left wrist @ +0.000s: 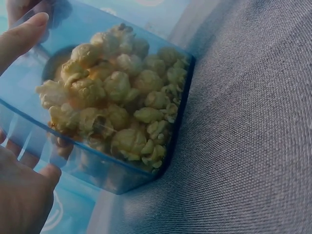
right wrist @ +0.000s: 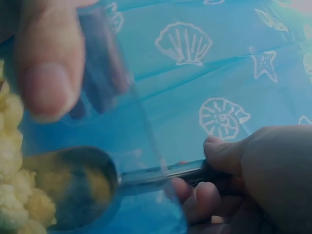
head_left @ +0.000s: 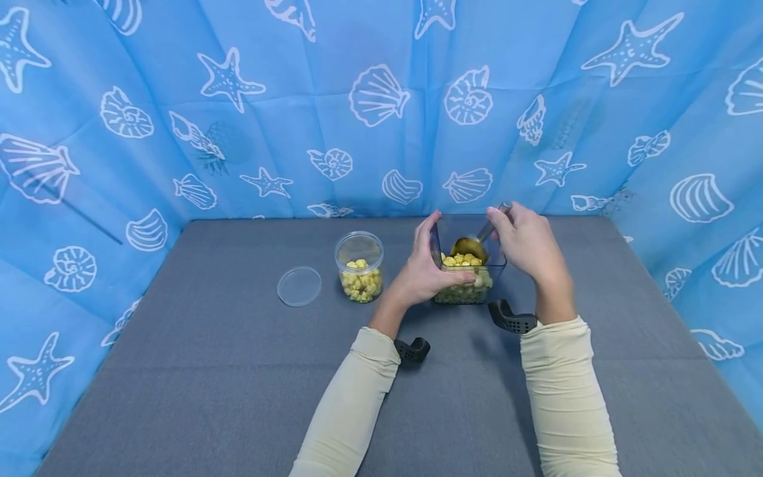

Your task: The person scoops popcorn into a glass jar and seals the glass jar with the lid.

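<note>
A clear square container (head_left: 499, 265) partly filled with popcorn (head_left: 461, 260) stands at the back of the table. My left hand (head_left: 420, 271) grips its left side, the thumb across the front wall and the fingers along the far left side. The right hand (head_left: 527, 242) holds a metal scoop (right wrist: 78, 187) by its handle, above the container's right side. The scoop's bowl is down inside the container, against the popcorn (left wrist: 117, 87). To the left stands a round clear jar (head_left: 359, 248), uncovered, with popcorn in its lower part.
A round clear lid (head_left: 299, 287) lies flat on the grey cloth-covered table (head_left: 238, 391), left of the jar. Behind the table hangs a blue curtain (head_left: 286, 119) with white shells and starfish.
</note>
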The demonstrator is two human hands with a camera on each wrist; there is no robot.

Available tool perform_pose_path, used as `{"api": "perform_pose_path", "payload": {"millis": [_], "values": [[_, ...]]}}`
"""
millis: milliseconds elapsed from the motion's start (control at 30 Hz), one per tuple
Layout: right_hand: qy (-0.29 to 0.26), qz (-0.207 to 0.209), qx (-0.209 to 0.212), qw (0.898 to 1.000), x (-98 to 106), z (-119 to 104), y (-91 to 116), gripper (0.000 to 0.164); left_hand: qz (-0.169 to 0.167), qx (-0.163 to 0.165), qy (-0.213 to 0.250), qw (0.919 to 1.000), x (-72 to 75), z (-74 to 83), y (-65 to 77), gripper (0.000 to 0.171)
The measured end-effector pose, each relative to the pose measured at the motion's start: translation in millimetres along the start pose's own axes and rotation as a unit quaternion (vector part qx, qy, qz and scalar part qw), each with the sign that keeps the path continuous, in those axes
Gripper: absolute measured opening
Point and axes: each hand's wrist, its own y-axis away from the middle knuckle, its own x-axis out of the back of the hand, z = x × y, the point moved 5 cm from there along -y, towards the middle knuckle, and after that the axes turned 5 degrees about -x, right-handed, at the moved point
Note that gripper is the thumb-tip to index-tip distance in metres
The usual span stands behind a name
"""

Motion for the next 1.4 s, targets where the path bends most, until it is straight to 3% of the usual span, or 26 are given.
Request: {"api": "perform_pose_path", "payload": {"millis": [500,700,833,1000,1100,1400], "values": [[-0.032,0.021,-0.03,0.999,5,12,-3,0.063,0.003,0.002,0.002,1.0,-0.2,-1.1,0.6,0.121],[-0.044,-0.009,-0.049,0.998,3,16,-5,0.063,0.005,0.002,0.005,1.0,0.4,-0.5,0.6,0.12],[-0.059,0.013,-0.061,0.996,4,18,-5,0.064,0.006,0.005,0.003,1.0,-0.1,-1.1,0.8,0.121],[-0.054,-0.003,-0.047,0.997,-1,16,-7,0.065,0.005,0.004,0.005,1.0,-0.5,-0.7,0.8,0.121],[-0.07,0.012,-0.042,0.997,0,13,-6,0.064,0.01,0.001,0.004,0.9999,-0.3,-0.2,0.2,0.123],[-0.089,0.018,-0.078,0.993,5,19,-4,0.066,0.009,-0.001,0.001,1.0,0.0,-1.5,0.8,0.123]]}}
